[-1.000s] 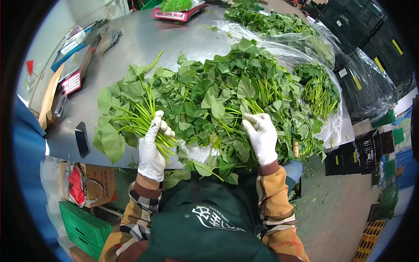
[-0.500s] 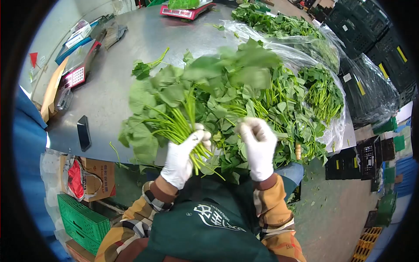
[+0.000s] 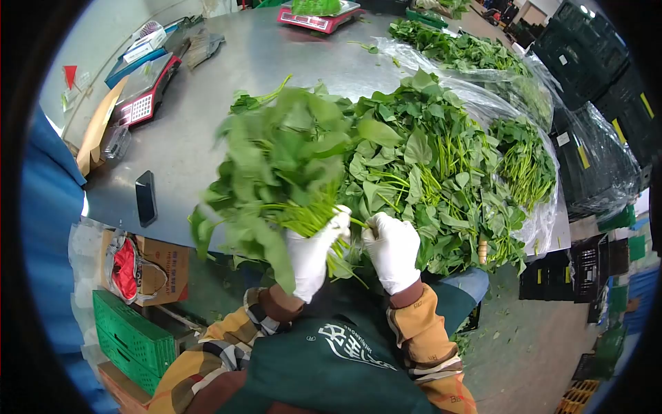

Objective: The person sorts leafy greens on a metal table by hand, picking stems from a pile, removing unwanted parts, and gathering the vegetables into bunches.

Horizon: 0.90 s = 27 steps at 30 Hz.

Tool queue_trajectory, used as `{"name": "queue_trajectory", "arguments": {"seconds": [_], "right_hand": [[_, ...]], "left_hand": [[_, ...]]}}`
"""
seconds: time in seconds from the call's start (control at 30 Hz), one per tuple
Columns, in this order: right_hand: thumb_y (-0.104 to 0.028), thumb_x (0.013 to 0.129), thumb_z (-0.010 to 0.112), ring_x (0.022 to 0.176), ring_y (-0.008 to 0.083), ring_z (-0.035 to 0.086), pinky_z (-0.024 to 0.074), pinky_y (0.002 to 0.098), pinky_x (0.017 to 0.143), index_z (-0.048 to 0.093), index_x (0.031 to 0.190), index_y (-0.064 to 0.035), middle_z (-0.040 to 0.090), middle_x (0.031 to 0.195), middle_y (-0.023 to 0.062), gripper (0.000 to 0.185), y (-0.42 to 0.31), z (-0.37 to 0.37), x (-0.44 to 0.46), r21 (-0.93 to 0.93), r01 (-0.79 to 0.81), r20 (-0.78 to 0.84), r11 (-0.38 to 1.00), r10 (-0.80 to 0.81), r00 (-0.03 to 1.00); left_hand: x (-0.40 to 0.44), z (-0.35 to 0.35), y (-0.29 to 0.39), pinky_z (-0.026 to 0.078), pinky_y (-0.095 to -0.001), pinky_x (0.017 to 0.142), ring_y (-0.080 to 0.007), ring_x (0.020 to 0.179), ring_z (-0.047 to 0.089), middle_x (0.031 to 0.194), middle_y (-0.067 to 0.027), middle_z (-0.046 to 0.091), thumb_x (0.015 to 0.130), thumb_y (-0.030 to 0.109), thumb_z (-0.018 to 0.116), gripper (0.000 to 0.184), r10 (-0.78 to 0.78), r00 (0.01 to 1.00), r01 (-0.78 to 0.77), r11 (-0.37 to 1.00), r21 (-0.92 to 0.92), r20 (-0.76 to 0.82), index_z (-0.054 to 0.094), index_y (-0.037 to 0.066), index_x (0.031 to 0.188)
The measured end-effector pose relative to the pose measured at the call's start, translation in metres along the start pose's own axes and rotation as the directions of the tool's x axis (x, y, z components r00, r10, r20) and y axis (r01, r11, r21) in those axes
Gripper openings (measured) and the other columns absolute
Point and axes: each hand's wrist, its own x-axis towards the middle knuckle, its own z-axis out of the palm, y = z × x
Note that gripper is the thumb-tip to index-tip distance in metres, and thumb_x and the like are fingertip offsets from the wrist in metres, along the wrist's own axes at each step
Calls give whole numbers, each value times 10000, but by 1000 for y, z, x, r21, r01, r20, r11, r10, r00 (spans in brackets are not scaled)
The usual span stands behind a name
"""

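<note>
In a white glove, my left hand (image 3: 314, 252) is wrapped round the stems of a bunch of leafy greens (image 3: 283, 159), whose leaves fan out up and to the left, partly blurred. Just right of it, my right hand (image 3: 391, 250), also gloved, is closed with fingertips pinched at a thin stem that points toward the bunch. Behind and to the right of my right hand spreads a large pile of leafy greens (image 3: 441, 165) on the metal table (image 3: 200, 90). The stem ends stick out below my left hand.
A black phone (image 3: 145, 199) lies at the left table edge, near a red scale (image 3: 141, 96). Another red scale (image 3: 318, 19) holds a green bag at the back. More greens (image 3: 527, 162) lie on clear plastic at the right, beside stacked dark crates (image 3: 579, 55). Green crates (image 3: 131, 338) stand lower left.
My left hand has moved right with the bunch, which looks fuller. My right hand has come down and left, close beside my left hand. The view has shifted slightly.
</note>
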Motion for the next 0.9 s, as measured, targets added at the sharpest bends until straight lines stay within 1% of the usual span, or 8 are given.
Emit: {"name": "queue_trajectory", "arguments": {"seconds": [0.2, 0.33, 0.43, 0.57, 0.63, 0.7, 0.8, 0.9], "right_hand": [[-185, 758, 720, 587, 291, 632, 493, 358, 547, 686, 774, -115, 640, 637, 100, 79, 14, -12, 7, 145, -77, 179, 986, 50, 982], [-305, 783, 702, 651, 324, 638, 507, 391, 606, 691, 797, -112, 663, 705, 119, 194, 54, 5, -14, -35, -138, 380, 990, 141, 914], [-340, 785, 745, 730, 189, 688, 516, 302, 684, 716, 1057, -101, 716, 854, 120, 363, 49, -18, -10, 318, -487, 624, 813, 207, 754], [-212, 801, 747, 723, 172, 677, 504, 261, 650, 683, 1100, -75, 710, 862, 109, 335, 54, -16, 25, 411, -435, 257, 801, 356, 899], [-186, 789, 733, 751, 231, 654, 503, 300, 661, 683, 1035, -73, 672, 863, 94, 276, 65, 2, 39, 166, -166, -99, 972, 184, 978], [-184, 737, 740, 841, 305, 600, 489, 376, 734, 677, 917, -81, 583, 875, 116, 217, 78, 7, 47, -140, -81, -36, 987, 77, 996], [-151, 773, 747, 741, 202, 603, 481, 301, 672, 678, 864, -49, 600, 814, 62, 154, 92, 0, 51, 229, -230, -18, 946, 241, 970], [-143, 850, 708, 633, 68, 532, 419, 195, 615, 689, 927, 3, 630, 756, -10, 166, 58, -53, 67, 777, -439, 185, 451, 503, 844]], "left_hand": [[19, -31, 13, 493, -237, 696, -115, 818, 606, 973, -20, 648, 887, 29, 647, 170, -100, 994, 91, 981, -171, -49, 639, 40, 1056], [29, -34, 60, 496, -269, 752, -139, 847, 606, 979, -42, 643, 935, 178, 614, 212, 217, 964, -238, 961, -139, -154, 614, 49, 1102], [39, -40, 92, 481, -317, 826, -177, 943, 587, 1011, -72, 608, 978, 259, 544, 230, 396, 907, -403, 915, -20, -145, 575, 53, 1074], [41, -44, 67, 504, -345, 767, -138, 713, 533, 780, -25, 538, 982, 252, 537, 201, 213, 973, -178, 939, -294, 89, 548, 58, 932], [32, -37, 49, 480, -336, 718, -128, 658, 487, 740, 3, 481, 975, 248, 554, 189, 63, 991, -16, 932, -361, 118, 519, 70, 925], [25, -37, 39, 477, -328, 722, -121, 655, 488, 743, 6, 484, 972, 233, 561, 179, -31, 988, 82, 933, -350, 148, 538, 57, 994], [26, -39, 44, 466, -311, 712, -113, 642, 489, 711, 8, 486, 961, 216, 583, 243, 1, 994, 35, 947, -319, 111, 563, 35, 1121], [27, -46, 44, 456, -321, 726, -109, 644, 484, 716, 24, 465, 949, 221, 597, 324, -43, 996, 61, 969, -241, 79, 527, 18, 1191]]}}
